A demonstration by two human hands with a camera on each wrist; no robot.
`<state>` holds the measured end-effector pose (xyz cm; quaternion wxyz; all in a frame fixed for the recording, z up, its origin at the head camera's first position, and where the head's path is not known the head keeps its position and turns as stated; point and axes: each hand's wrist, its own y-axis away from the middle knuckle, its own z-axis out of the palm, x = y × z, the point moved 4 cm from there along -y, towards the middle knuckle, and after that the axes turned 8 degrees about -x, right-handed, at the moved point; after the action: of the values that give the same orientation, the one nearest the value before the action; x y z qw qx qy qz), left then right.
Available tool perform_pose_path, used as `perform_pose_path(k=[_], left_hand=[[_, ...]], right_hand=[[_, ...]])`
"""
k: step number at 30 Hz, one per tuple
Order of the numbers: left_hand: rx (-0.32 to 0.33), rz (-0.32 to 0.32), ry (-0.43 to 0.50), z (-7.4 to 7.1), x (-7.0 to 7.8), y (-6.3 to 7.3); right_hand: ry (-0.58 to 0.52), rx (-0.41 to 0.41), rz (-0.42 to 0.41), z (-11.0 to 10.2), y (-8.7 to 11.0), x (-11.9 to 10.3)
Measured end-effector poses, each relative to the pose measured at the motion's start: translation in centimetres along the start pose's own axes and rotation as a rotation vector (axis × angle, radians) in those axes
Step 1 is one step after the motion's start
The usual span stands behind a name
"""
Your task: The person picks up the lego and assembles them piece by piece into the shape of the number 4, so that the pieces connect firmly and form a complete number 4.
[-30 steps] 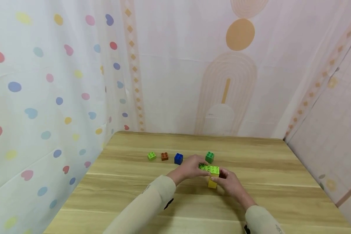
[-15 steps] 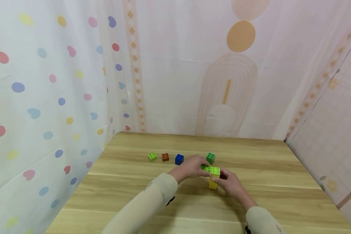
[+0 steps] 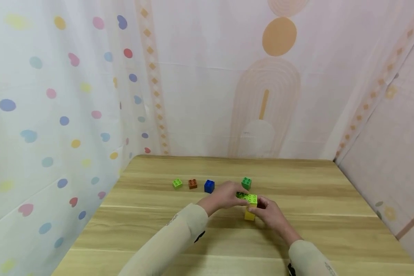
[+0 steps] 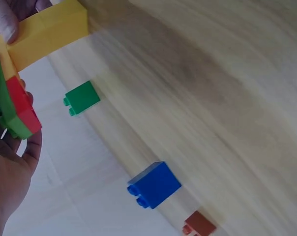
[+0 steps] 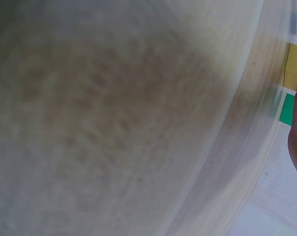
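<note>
In the head view, a yellow column of toy building bricks (image 3: 250, 215) carries a layer topped by a lime green brick (image 3: 252, 199), stretching sideways to the left. My left hand (image 3: 227, 195) grips the overhanging end of this build. There the left wrist view shows a red brick (image 4: 23, 105) under a green one (image 4: 11, 114), between thumb and fingers. On the other side, my right hand (image 3: 271, 213) holds the yellow part, its thumb against the near face. In the right wrist view only part of that hand and a yellow brick (image 5: 295, 69) show.
Behind the hands stands a green brick (image 3: 246, 183). Further left, a blue brick (image 3: 209, 186), a brown brick (image 3: 192, 184) and a small lime brick (image 3: 177, 183) lie in a row on the wooden table (image 3: 141, 222). Patterned curtains (image 3: 200, 96) hang around the table.
The head view has shifted slightly. Both hands keep their hold on the joined bricks with hardly any movement.
</note>
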<state>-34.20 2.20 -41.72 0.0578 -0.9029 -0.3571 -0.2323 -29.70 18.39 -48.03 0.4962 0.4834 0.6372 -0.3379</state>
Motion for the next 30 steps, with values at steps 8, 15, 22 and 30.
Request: perform_pose_path(k=[8, 15, 22, 30], left_hand=[[-0.024, -0.014, -0.098, -0.9, 1.3, -0.4], [-0.05, -0.018, -0.121, -0.4, 1.5, -0.5], [-0.034, -0.048, -0.015, 0.9, -0.2, 0.0], [0.091, -0.127, 0.271, -1.3, -2.4, 1.8]], right_hand=[[0.038, 0.025, -0.002, -0.3, 0.0, -0.5], [0.046, 0.03, -0.001, -0.5, 0.1, 0.0], [0.015, 0.016, -0.012, 0.0, 0.0, 0.4], [0.009, 0.042, -0.009, 0.1, -0.2, 0.4]])
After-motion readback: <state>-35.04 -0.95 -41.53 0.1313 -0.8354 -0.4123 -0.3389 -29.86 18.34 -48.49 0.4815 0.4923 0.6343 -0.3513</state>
